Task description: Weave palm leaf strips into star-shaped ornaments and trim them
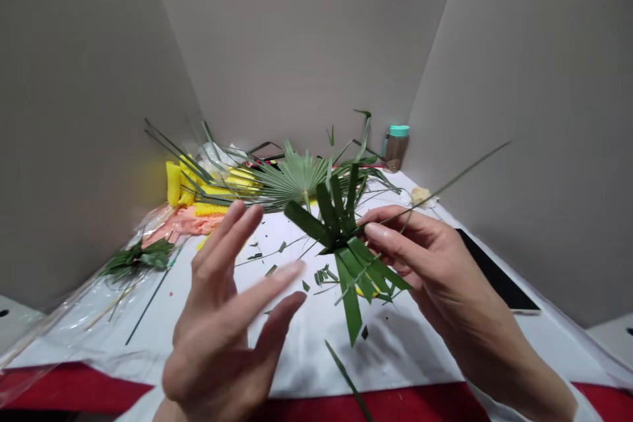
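Well, my right hand (435, 270) is nearly closed, its curled fingers (395, 231) pinching a woven knot of palm strips (339, 244) and holding it up in the air over the sheet, just off my fingertips toward my left hand. Broad green strips fan out from the knot on all sides, and one long thin strip (445, 188) runs out past my right hand toward the far wall.

My left hand (217, 336) is wide open, blurred, with its fingers (232, 224) spread and nothing in them. It is just beside the knot but not touching it.

Under and between my hands, green clippings (321, 275) lie on a white sheet (395, 349). Beyond the knot is a fan-shaped palm leaf (291, 178), with yellow plastic (173, 183) past it, farther to my left, and pink cloth (182, 221) nearer that side. Out left of my left hand, a bundle of cut strips (136, 258) sits on clear plastic (74, 297). Beyond my right hand stands a bottle (397, 145) with a teal cap, and to its right a black phone (494, 270) lies at the sheet's edge. Red cloth (74, 386) shows nearest me.
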`<state>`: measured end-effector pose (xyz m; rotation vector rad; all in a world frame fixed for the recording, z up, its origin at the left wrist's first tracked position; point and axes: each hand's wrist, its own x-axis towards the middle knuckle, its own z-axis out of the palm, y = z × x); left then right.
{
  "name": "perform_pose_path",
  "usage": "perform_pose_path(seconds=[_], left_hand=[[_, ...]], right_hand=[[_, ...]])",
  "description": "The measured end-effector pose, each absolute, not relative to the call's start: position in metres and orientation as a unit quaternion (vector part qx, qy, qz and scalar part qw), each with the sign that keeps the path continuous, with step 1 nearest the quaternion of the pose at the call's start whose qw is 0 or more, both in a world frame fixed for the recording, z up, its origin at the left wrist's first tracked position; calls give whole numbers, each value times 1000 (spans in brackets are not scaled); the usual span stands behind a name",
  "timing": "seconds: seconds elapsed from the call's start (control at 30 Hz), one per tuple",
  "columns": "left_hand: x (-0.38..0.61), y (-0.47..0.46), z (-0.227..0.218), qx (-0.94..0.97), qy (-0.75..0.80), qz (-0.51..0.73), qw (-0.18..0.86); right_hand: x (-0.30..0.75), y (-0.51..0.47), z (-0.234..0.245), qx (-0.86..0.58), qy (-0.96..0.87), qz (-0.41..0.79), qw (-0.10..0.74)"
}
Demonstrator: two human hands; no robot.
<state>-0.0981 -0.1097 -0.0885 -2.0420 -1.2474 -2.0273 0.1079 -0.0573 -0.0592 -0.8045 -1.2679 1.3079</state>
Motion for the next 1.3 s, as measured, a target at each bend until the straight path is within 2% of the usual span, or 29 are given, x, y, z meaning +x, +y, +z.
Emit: perform_pose_path(seconds=[0.1, 0.2, 0.3, 0.4, 0.83, 1.0, 1.3], left_hand=[[-86, -119, -89, -555, -406, -678, -262], [-80, -119, -84, -460, -396, -602, -519], [-73, -117, -78, -414, -357, -555, -627], [-65, -118, -77, -384, -357, -560, -642], [-47, -126, -80, -314, -364, -616, -624], [-49, -123, -79, -322, -343, -624, -624], [-57, -105, -91, -434, -401, -602, -538]], right_hand=[[109, -64, -67, -353, -534, 509, 575], [107, -72, -72, -360, -542, 478, 589], [103, -79, -73, -373, -557, 436, 601], [101, -84, -73, -381, -566, 402, 610], [94, -93, -81, -363, -549, 406, 634], [93, -92, -80, -382, -560, 409, 611], [96, -92, -74, -392, -589, 435, 557]])
